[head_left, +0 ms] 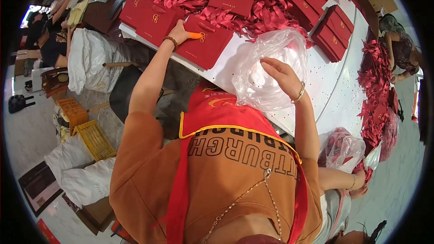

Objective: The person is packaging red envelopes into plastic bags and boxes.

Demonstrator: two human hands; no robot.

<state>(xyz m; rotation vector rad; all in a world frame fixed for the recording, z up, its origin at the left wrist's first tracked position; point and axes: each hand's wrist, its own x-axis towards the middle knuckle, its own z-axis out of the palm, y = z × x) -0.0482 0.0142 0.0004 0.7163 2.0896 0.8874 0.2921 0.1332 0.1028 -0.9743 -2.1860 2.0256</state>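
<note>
Left hand (180, 34) grips an orange tool (195, 35) on a red bag (205, 45); right hand (282, 76), fingers loose, rests on a clear plastic bag (262, 86)

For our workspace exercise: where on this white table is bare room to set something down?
Bare white table lies right of the clear plastic bag, below the stacked dark red paper bags. The top is crowded with flat red bags and red ribbons.
</note>
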